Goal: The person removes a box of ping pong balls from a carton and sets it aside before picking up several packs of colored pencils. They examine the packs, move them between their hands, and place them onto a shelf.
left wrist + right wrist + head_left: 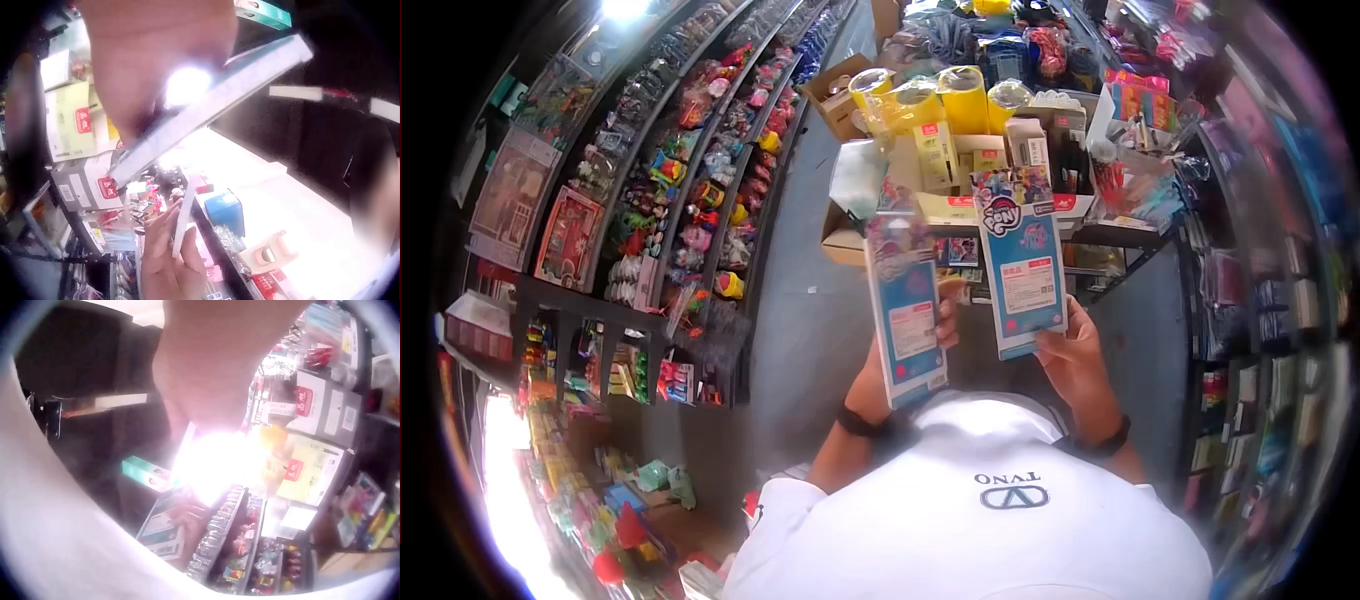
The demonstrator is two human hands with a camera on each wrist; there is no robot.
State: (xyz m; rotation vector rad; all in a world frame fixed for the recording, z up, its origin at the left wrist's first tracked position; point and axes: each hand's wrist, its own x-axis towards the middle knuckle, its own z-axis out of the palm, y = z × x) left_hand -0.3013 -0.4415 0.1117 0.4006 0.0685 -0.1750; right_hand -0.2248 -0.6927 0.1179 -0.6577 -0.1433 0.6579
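Note:
In the head view the left hand grips a flat blue-and-white cartoon pony box by its lower part, fingers wrapping its right edge. The right hand pinches a second, matching pony box near its lower right corner, thumb on the face. Both boxes are raised side by side in front of the chest, labelled faces up. Seen edge-on, the left box crosses the left wrist view under the left hand. Glare hides much of the right hand's box in the right wrist view.
Ahead stands a display with yellow cylinders and small cartons. Shelves of bagged toys line the left side, and packed racks the right. Grey floor shows between them.

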